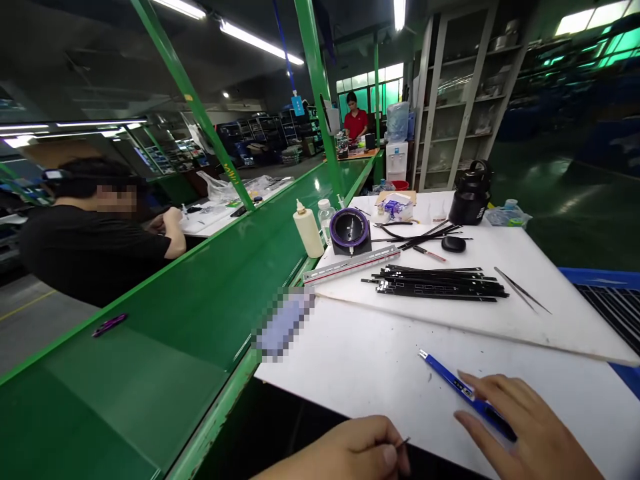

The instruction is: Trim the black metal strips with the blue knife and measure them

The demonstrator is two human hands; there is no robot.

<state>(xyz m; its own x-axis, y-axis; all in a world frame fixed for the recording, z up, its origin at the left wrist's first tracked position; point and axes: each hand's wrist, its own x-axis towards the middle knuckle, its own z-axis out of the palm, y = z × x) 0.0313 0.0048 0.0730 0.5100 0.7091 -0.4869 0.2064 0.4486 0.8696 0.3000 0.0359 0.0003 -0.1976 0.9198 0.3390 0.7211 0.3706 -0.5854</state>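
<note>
My left hand (357,448) is at the near edge of the white table (360,353), its fingers pinched on a thin dark tool whose tip sticks out to the right. My right hand (520,433) lies with fingers stretched over a long blue strip (453,381) flat on the table, touching its near end. Farther back, a pile of black strips (437,283) rests on a white board (545,313), with tweezers (523,291) to its right.
A green conveyor (175,320) runs along the left, a purple part (109,325) on it. On the board stand a squeeze bottle (308,230), a purple-rimmed round fixture (350,231), a metal ruler (350,264) and a black jug (471,193). Two people work farther off.
</note>
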